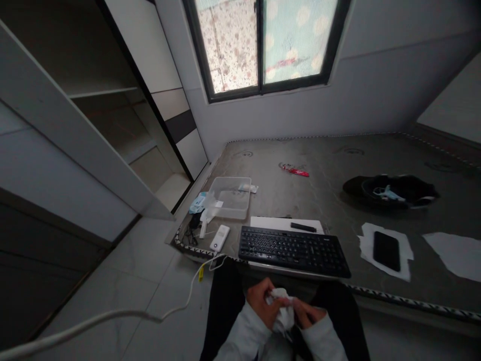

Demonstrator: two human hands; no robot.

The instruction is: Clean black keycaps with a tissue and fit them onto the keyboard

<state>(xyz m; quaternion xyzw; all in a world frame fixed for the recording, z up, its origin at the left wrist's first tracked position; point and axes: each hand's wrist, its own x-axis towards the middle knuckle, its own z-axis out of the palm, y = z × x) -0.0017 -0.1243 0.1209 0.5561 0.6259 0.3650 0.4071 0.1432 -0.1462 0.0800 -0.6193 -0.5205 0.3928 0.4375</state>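
Over my lap, both hands are closed on a crumpled white tissue or cloth [284, 319]; which of these it is, I cannot tell. My left hand [262, 299] grips it from the left with bent fingers. From the right, my right hand [306, 312] pinches it, thumb toward the other thumb. Part of the white piece hangs below my fingers. Just beyond my knees lies a black keyboard [293, 249] on the mattress edge, partly on a white sheet or board [259, 221]. A small black stick-like thing [303, 227] rests behind the keys.
Left of the keyboard are a white device [220, 238] with a cable [124, 314] and a clear plastic box [230, 198]. To the right, a black phone [387, 250] lies on white paper [406, 258]. Farther back are a dark cap [398, 190] and a red item [298, 172].
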